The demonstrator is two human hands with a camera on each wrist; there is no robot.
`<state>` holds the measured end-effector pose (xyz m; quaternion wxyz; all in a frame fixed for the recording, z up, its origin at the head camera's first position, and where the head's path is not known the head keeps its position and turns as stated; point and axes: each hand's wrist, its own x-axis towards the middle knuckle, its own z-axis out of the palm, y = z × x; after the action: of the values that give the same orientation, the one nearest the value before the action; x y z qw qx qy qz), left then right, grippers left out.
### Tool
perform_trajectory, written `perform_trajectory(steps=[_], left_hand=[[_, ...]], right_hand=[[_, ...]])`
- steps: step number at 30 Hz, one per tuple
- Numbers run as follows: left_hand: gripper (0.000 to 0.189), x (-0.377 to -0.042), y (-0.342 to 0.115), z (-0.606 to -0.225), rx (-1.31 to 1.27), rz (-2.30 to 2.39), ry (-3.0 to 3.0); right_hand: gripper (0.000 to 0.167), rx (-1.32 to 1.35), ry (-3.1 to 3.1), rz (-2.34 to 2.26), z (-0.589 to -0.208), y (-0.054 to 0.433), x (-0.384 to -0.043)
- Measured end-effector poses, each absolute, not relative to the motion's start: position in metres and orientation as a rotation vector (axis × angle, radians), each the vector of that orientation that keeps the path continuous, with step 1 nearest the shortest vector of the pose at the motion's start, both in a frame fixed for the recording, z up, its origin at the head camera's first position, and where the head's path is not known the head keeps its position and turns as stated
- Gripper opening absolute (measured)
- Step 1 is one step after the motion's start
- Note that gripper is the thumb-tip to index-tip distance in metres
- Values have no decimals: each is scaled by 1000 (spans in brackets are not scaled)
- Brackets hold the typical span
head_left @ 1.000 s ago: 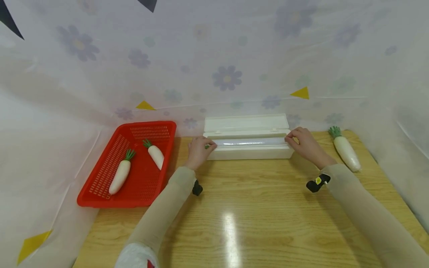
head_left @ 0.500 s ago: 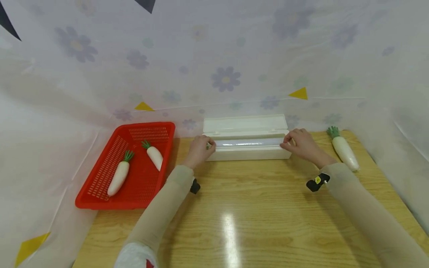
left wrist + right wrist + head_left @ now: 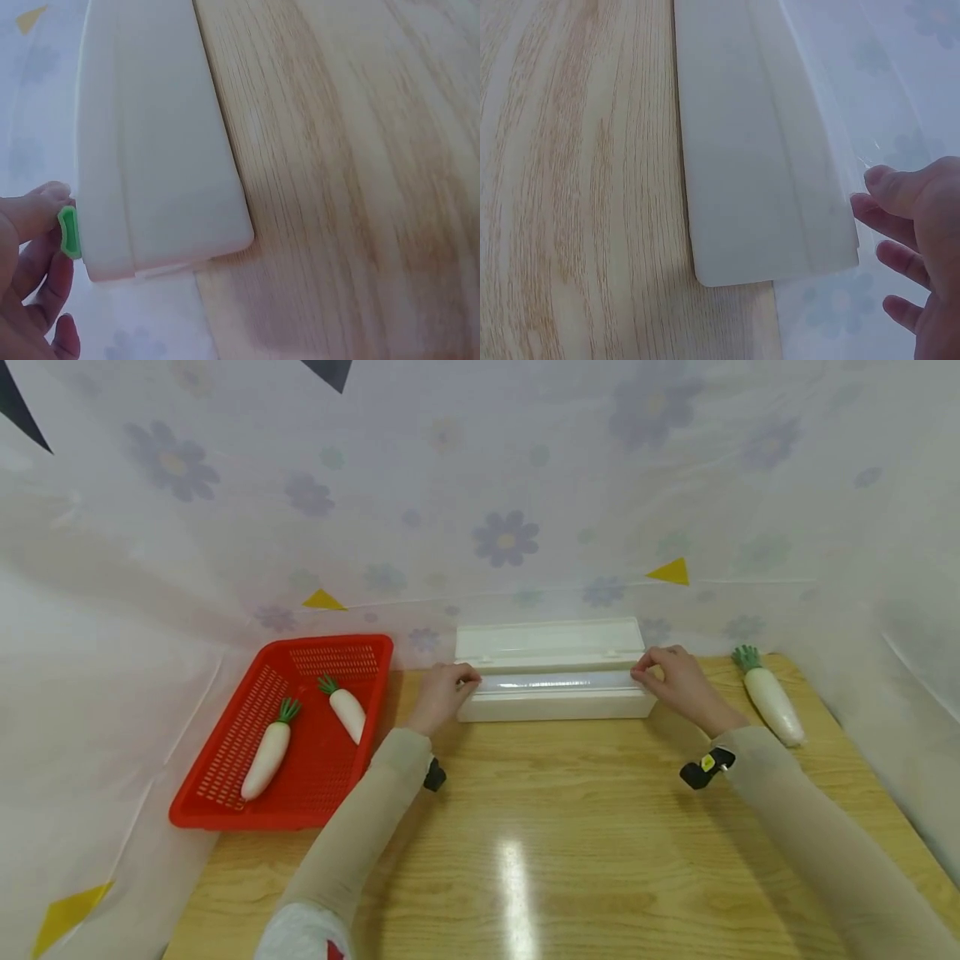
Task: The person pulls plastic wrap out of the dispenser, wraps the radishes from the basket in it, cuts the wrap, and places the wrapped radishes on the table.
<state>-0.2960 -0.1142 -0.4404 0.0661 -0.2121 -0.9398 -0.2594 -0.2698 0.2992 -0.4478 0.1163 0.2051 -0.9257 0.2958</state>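
A long white cling film box lies at the back of the table, its lid raised. Shiny cling film spans the box between both hands. At its left end my left hand pinches the film between thumb and fingers. The left wrist view shows those fingers beside a small green slider on the box's edge. My right hand pinches the film at the right end. In the right wrist view, faint glints of film show by the thumb, and the other fingers are spread loosely.
A red plastic basket at left holds two white radishes with green tops. Another radish, shiny as if wrapped, lies on the wooden table at right. A flower-patterned sheet stands behind the box.
Both hands have shifted slightly at the box's ends. The film between them sits a little higher, covering the gap before the lid. The green slider by the left hand is now hidden in the head view.
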Motion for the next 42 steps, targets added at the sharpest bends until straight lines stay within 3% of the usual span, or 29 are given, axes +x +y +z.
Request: perform_trajectory(steps=[14,32,42], left_hand=[[18,-301,-123,-438,-586,-832,-2827],[12,-302,-124,-439,-506,-1143,-2882],[18,-304,-125,-441,-340,-1490,-2755]], right_hand=[[29,376,-2817,1061,-441,295,-267],[24,494,-2841,1085,-444,294,-274],[37,281,-2892,1232,-443,299,-273]])
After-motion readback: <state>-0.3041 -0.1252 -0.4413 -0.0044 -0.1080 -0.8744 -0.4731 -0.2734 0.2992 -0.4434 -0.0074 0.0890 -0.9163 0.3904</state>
